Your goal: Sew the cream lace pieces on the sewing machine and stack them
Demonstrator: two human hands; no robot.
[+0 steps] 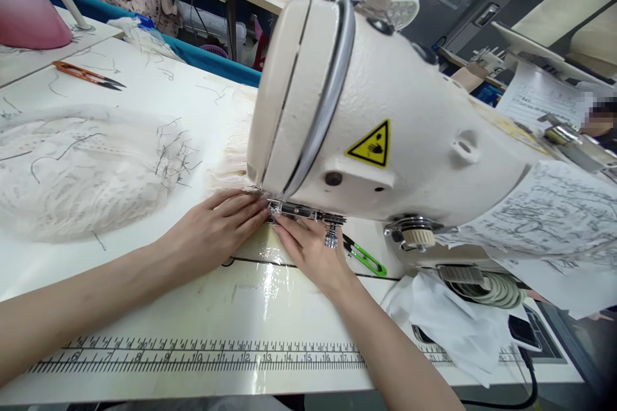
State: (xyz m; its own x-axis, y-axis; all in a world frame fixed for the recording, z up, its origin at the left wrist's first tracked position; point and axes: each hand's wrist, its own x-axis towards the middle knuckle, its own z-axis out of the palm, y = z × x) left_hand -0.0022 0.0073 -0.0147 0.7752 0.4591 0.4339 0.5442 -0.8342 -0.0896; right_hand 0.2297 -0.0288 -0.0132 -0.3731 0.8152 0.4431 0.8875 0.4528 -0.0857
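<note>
A cream-white sewing machine [308, 109] stands before me, its presser foot area low at the front. My left hand [224, 225] lies flat with fingers stretched toward the needle area, resting at the near edge of a pale, gathered fabric [234, 148]. That fabric runs back along the machine's left side, and the machine head hides part of it. Under the head, my right hand [313, 250] reaches in from the right with its fingers extended; the machine parts cover some of them. Green thread snips [369, 260] lie just right of this hand.
On the left sit a heap of white lace fabric [81, 173] with dark thread ends and orange thread snips [87, 74]. A printed ruler strip [231, 356] runs along the front edge. White cloth [448, 321] and a coiled cord [501, 289] lie at right.
</note>
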